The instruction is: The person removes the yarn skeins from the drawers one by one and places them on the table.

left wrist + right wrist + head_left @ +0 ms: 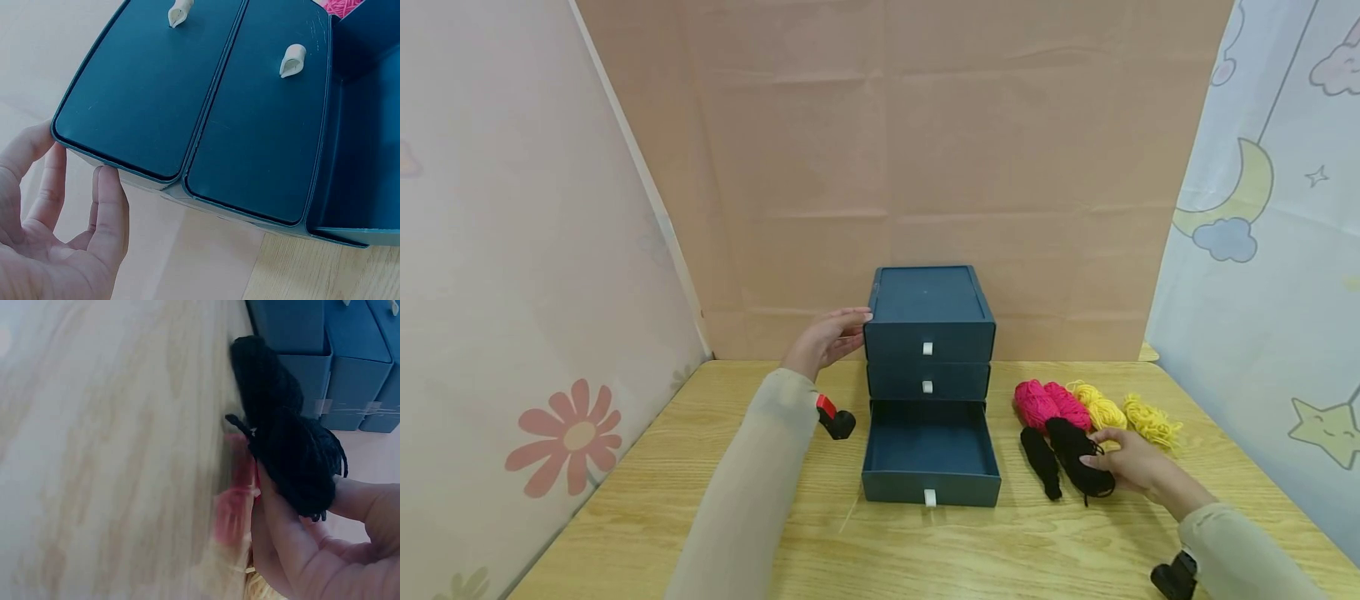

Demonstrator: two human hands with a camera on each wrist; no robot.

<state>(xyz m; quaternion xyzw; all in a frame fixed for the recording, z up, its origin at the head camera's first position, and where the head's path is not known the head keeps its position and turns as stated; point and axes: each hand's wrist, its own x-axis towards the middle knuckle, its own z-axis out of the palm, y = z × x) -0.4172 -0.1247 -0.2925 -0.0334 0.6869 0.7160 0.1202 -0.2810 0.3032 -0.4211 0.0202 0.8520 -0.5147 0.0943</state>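
Observation:
A dark blue drawer cabinet [929,342] stands on the table with its bottom drawer [931,490] pulled out; the two upper drawers are closed. My left hand [833,340] rests its fingertips against the cabinet's upper left side, and the left wrist view shows those fingers [111,206] at the edge of the top drawer. My right hand [1131,462] pinches a black yarn skein [1075,454] between thumb and fingers. Beside it lies a second, slimmer black skein [1040,462]. In the right wrist view the held black yarn [297,465] has a loose strand hanging out.
Behind the black yarn lie a pink yarn skein [1051,403] and two yellow skeins, one in the middle [1099,405] and one farther right [1152,422]. The wooden table [700,500] meets a brown backdrop [790,208] at the back and patterned cloths at both sides.

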